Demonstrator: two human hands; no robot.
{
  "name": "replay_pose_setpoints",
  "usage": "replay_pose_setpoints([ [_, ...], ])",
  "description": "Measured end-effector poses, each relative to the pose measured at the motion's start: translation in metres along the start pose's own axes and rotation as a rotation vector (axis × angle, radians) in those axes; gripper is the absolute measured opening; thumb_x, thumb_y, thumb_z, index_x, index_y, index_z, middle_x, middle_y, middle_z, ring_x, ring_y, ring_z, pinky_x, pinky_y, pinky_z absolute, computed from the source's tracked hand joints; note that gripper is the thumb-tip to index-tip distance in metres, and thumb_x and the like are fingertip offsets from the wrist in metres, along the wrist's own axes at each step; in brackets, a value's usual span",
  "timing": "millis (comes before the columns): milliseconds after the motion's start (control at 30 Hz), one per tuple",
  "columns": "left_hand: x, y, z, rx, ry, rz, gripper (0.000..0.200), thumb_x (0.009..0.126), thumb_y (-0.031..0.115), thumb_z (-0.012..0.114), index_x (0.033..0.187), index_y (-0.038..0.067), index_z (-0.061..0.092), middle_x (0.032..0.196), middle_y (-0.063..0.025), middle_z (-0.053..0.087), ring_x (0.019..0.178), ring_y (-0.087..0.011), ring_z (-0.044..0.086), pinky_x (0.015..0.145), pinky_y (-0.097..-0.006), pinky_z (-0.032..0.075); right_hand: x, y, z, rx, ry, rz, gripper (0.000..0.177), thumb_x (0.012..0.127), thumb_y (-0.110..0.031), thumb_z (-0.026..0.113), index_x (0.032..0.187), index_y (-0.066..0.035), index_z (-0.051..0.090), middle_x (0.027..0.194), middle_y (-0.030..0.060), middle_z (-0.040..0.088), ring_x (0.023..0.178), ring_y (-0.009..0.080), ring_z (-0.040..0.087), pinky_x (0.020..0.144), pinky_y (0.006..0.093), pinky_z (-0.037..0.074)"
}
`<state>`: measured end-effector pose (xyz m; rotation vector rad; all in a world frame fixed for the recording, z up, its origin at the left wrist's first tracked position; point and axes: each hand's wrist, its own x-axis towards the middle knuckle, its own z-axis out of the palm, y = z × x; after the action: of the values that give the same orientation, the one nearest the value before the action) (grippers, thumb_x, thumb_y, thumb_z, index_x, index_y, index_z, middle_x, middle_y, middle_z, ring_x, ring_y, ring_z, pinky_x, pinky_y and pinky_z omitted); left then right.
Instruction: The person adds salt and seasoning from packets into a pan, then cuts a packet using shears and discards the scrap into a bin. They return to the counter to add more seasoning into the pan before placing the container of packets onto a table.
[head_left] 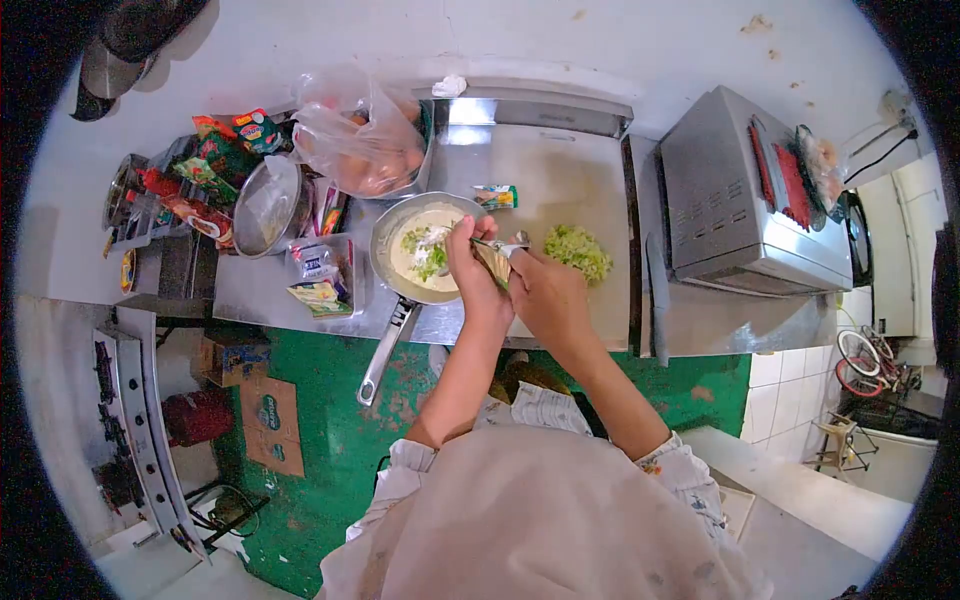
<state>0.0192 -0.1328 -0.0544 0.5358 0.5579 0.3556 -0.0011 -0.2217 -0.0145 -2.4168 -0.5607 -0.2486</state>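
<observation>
Left hand (474,264) and right hand (547,300) pinch a small packet (492,262) by my pan (380,246). It looks light, soft and bendy; I'd hold its edges.

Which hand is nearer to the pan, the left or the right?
Left. The left hand is at the right edge of the pan; the right hand is farther right, beyond the left.

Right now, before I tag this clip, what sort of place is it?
Most likely a kitchen, though I can't tell whether domestic or commercial. A saucepan holds a pale mixture with green pieces, a heap of chopped greens lies nearby, and a boxy metal appliance stands at the right.
</observation>
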Motion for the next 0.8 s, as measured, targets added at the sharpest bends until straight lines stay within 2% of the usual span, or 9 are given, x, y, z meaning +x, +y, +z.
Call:
replay_pose_setpoints([
  [233, 0.001, 0.009, -0.002, -0.06, 0.065, -0.232, 0.022, 0.08, 0.033, 0.059, 0.087, 0.013, 0.052, 0.079, -0.0038, 0.057, 0.07, -0.0175, 0.056, 0.065, -0.0315, 0.048, 0.001, -0.003, -0.004, -0.118, -0.06, -0.012, 0.004, 0.076, -0.005, 0.059, 0.076, -0.005, 0.055, 0.074, 0.0108, 0.059, 0.063, 0.0297, 0.06, 0.052, 0.0389, 0.046],
  [300, 0.007, 0.013, -0.01, -0.073, 0.059, -0.303, 0.02, 0.079, 0.031, 0.059, 0.087, 0.014, 0.052, 0.08, -0.0019, 0.056, 0.072, -0.0168, 0.054, 0.066, -0.031, 0.047, 0.005, 0.0, -0.008, 0.303, 0.088, -0.099, 0.005, 0.079, -0.007, 0.059, 0.083, -0.005, 0.061, 0.08, 0.011, 0.062, 0.059, 0.0276, 0.059, 0.053, 0.0346, 0.047],
  [333, 0.011, 0.015, -0.015, -0.102, 0.058, -0.329, 0.021, 0.078, 0.031, 0.059, 0.087, 0.014, 0.053, 0.081, -0.0026, 0.056, 0.073, -0.0171, 0.055, 0.065, -0.0311, 0.047, 0.006, 0.002, -0.01, 0.306, 0.086, -0.098, 0.005, 0.079, -0.007, 0.059, 0.083, -0.005, 0.061, 0.08, 0.011, 0.062, 0.059, 0.0276, 0.059, 0.053, 0.0346, 0.047],
  [400, 0.022, 0.019, -0.026, -0.238, 0.063, -0.381, 0.022, 0.077, 0.03, 0.06, 0.087, 0.011, 0.053, 0.083, -0.0058, 0.058, 0.078, -0.0188, 0.056, 0.063, -0.0317, 0.047, 0.007, 0.011, -0.017, 0.378, 0.227, 0.164, 0.012, 0.081, -0.007, 0.06, 0.092, -0.005, 0.064, 0.085, 0.0117, 0.063, 0.061, 0.0261, 0.059, 0.056, 0.0308, 0.048],
  [433, 0.022, 0.024, -0.027, -0.238, 0.066, -0.38, 0.022, 0.077, 0.03, 0.06, 0.087, 0.011, 0.053, 0.083, -0.0058, 0.058, 0.078, -0.0188, 0.056, 0.063, -0.0317, 0.047, 0.007, 0.022, -0.012, 0.38, 0.225, 0.164, 0.012, 0.081, -0.007, 0.06, 0.092, -0.005, 0.064, 0.085, 0.0117, 0.063, 0.061, 0.0261, 0.059, 0.056, 0.0308, 0.048],
  [500, 0.021, 0.032, -0.028, -0.455, 0.067, -0.411, 0.029, 0.08, 0.03, 0.058, 0.084, 0.002, 0.057, 0.085, -0.0122, 0.06, 0.082, -0.0242, 0.058, 0.067, -0.0324, 0.05, -0.002, 0.061, 0.019, 0.123, 0.043, 0.195, 0.017, 0.082, -0.017, 0.055, 0.089, -0.004, 0.063, 0.085, 0.016, 0.062, 0.071, 0.0341, 0.062, 0.062, 0.0429, 0.05],
  [533, 0.02, 0.034, -0.031, -0.496, 0.025, -0.418, 0.027, 0.081, 0.029, 0.058, 0.082, 0.002, 0.058, 0.087, -0.0132, 0.061, 0.084, -0.0245, 0.058, 0.068, -0.0335, 0.05, -0.011, 0.079, 0.037, 0.123, 0.044, 0.195, 0.017, 0.082, -0.017, 0.055, 0.089, -0.004, 0.063, 0.085, 0.016, 0.062, 0.071, 0.0341, 0.062, 0.062, 0.0429, 0.05],
  [600, 0.017, 0.038, -0.029, -0.517, -0.009, -0.417, 0.027, 0.081, 0.029, 0.058, 0.081, 0.002, 0.058, 0.087, -0.0133, 0.061, 0.084, -0.0246, 0.058, 0.068, -0.0337, 0.05, -0.026, 0.108, 0.071, -0.204, -0.369, 0.24, 0.02, 0.081, -0.018, 0.053, 0.087, -0.001, 0.063, 0.083, 0.019, 0.062, 0.071, 0.0363, 0.062, 0.064, 0.0454, 0.051],
  [800, 0.012, 0.047, -0.025, -0.492, -0.031, -0.394, 0.024, 0.081, 0.03, 0.059, 0.077, 0.006, 0.057, 0.084, -0.0105, 0.062, 0.083, -0.0228, 0.058, 0.067, -0.0327, 0.049, -0.039, 0.121, 0.104, -0.267, -0.22, 0.379, 0.019, 0.077, -0.017, 0.055, 0.075, -0.001, 0.063, 0.073, 0.0208, 0.061, 0.067, 0.0382, 0.061, 0.061, 0.0482, 0.05],
])
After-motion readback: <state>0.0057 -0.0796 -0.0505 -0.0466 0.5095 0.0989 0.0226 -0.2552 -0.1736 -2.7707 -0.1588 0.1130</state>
